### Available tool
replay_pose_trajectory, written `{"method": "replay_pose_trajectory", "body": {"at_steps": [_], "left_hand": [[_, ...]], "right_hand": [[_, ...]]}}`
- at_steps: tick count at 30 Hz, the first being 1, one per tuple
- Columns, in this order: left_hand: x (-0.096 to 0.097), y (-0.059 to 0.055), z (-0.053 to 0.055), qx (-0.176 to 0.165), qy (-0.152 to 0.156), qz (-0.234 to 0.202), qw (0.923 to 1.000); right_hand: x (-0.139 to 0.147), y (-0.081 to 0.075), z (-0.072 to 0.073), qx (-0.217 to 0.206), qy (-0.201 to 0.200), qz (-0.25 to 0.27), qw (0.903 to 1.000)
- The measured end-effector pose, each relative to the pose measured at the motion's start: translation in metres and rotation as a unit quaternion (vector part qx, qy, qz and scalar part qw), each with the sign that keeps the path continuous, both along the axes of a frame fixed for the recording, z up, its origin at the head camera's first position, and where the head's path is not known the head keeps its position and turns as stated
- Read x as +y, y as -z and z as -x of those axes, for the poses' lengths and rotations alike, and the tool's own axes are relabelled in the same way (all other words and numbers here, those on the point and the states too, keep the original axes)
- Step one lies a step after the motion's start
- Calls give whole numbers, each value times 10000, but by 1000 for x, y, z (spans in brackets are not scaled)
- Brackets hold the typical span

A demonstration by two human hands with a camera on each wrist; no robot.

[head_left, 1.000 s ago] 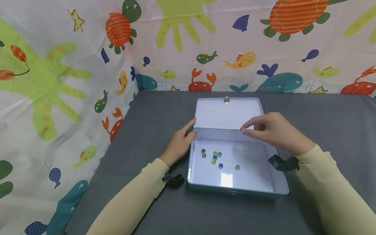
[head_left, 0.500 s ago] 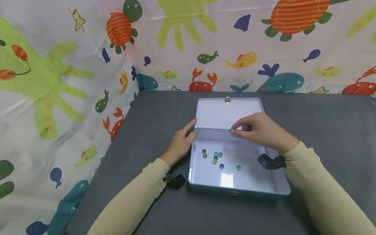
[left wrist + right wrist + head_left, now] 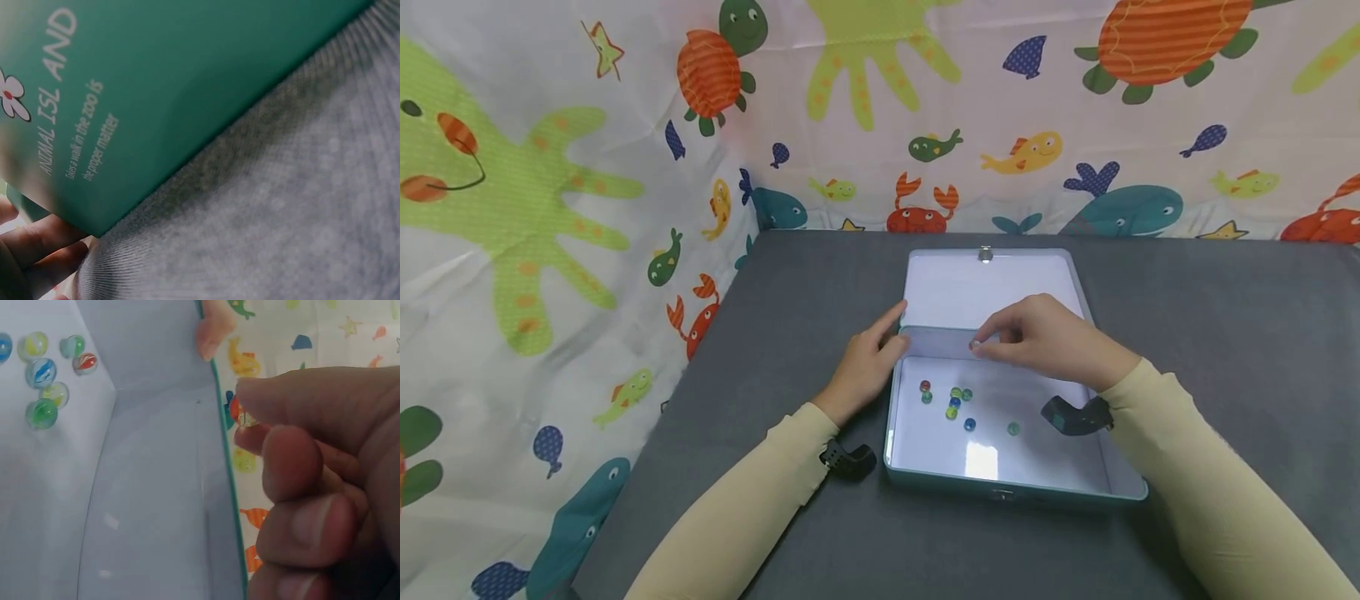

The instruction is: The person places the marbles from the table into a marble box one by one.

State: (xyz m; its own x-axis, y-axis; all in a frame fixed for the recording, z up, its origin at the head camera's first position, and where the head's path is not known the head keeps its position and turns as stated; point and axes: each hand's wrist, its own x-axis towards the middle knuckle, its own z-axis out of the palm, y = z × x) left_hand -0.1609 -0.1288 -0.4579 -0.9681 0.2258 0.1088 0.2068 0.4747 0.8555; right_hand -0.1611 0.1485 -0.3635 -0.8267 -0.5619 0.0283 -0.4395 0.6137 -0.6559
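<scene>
An open green tin box [image 3: 940,479] with a white inside lies on the grey table, its hinged lid [image 3: 958,287] tipped back. My right hand [image 3: 1048,342] pinches a small glass marble [image 3: 974,344] between thumb and forefinger, over the back part of the box. The right wrist view shows this marble [image 3: 246,417] as clear with some colour, partly covered by the fingertips. Several marbles are scattered on the box floor, among them a red marble [image 3: 925,386], a blue marble [image 3: 970,424] and a green marble [image 3: 1013,428]. My left hand [image 3: 861,367] rests at the back left corner, forefinger straight toward the lid.
Grey cloth [image 3: 805,292] covers the table around the box. A sea-animal curtain [image 3: 850,100] hangs along the back and left edges. White lettering [image 3: 94,131] shows on the box's outer side in the left wrist view. Each wrist wears a black band.
My right hand has moved left over the box's back wall with the pinched marble, and slightly nearer. My left hand stays at the corner; the loose marbles lie as before.
</scene>
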Motion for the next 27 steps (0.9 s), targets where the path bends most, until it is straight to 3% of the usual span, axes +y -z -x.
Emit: {"method": "replay_pose_trajectory", "body": {"at_steps": [11, 27], "left_hand": [[1, -1, -1, 1, -51, 39, 10000], [1, -1, 0, 7, -83, 49, 10000]], "right_hand": [[-7, 13, 4, -332, -315, -391, 9982], [-11, 22, 5, -280, -546, -973, 9934]]}}
